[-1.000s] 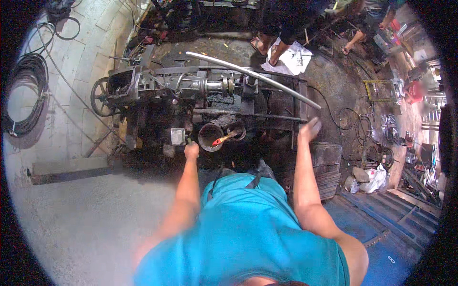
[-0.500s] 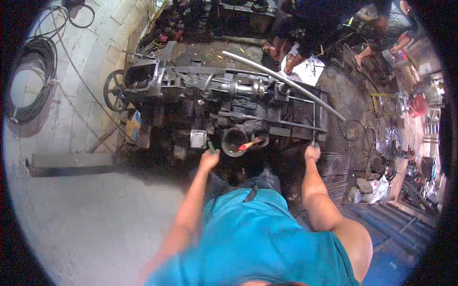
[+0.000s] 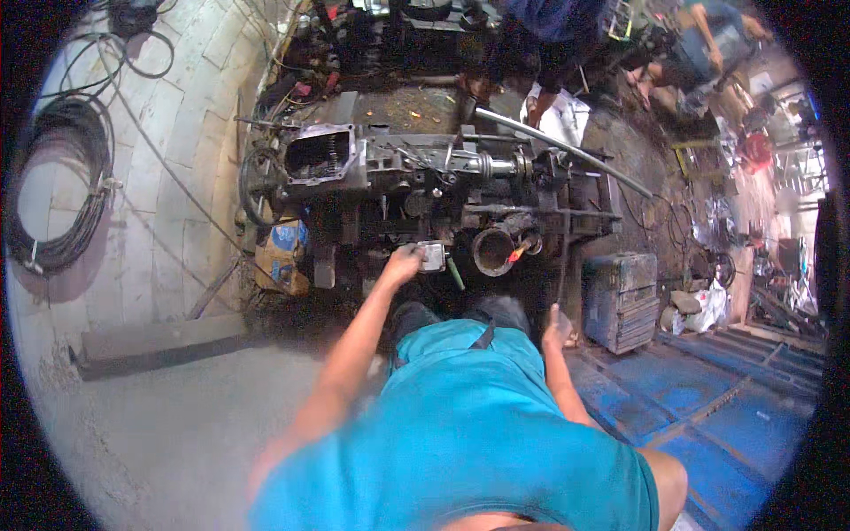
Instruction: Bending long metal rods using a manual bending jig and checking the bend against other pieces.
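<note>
A long, greasy metal machine like a lathe (image 3: 460, 164) lies across in front of me. My left hand (image 3: 406, 265) is closed at the left side of a small pale square block (image 3: 432, 257) on its near side; whatever is in the fingers is hidden. Just right of that block, a green handle (image 3: 455, 273) hangs free of the hand. To the right, my right hand (image 3: 557, 330) is closed around the lower end of a thin dark rod (image 3: 564, 261) that reaches toward the machine. Between the hands sits a round container (image 3: 492, 252) with a red-and-yellow-handled tool (image 3: 517, 253) at its rim.
A long pale pipe (image 3: 567, 150) slants across the machine's far right. A ridged dark box (image 3: 620, 301) stands right of my right hand. Blue panels (image 3: 699, 398) cover the lower right. Coiled cable (image 3: 66, 181) lies at left. Two people (image 3: 544, 31) are on the far side.
My left hand has let go of the green handle and moved to the square block. My right hand has drawn nearer to my body. The whole view has shifted.
</note>
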`<state>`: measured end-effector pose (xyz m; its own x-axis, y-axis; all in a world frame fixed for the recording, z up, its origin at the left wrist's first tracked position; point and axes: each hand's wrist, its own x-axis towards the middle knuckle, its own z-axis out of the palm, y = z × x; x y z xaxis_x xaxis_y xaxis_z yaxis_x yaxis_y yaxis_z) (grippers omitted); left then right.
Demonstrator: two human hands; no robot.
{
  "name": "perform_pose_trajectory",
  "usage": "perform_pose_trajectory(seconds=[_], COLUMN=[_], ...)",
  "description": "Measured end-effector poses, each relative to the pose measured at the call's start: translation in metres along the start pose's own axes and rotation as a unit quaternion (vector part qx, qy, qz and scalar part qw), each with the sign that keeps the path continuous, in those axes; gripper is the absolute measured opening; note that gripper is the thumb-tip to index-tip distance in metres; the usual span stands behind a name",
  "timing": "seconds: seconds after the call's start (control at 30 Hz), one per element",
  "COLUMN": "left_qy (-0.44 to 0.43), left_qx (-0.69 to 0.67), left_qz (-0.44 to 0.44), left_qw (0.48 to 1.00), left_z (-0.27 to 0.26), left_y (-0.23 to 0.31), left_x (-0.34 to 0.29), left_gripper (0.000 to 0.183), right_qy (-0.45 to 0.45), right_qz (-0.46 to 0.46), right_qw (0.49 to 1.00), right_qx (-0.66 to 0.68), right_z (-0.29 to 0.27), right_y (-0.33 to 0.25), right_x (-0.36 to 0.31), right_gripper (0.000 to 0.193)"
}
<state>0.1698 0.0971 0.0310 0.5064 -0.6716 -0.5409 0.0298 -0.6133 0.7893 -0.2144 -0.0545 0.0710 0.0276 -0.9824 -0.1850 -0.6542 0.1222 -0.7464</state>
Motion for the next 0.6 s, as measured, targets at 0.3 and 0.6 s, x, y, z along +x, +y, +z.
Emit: perform_pose_trajectory(seconds=[0.3, 0.6], left_qy=[0.270, 0.467], left_qx=[0.008, 0.101], left_qz=[0.083, 0.184], left_qw=[0.959, 0.859], left_z=[-0.087, -0.245], left_y=[0.032, 0.061], left_x=[-0.013, -0.052], left_gripper=[0.029, 0.023], right_qy=[-0.347, -0.635], right_qz=[-0.309, 0.055], right_qw=[0.883, 0.741], right_qx=[0.060, 0.212], right_z=[0.122, 0.233], right_y=[-0.192, -0.331], right_x=[0.002, -0.071], right_gripper=[0.024, 0.021])
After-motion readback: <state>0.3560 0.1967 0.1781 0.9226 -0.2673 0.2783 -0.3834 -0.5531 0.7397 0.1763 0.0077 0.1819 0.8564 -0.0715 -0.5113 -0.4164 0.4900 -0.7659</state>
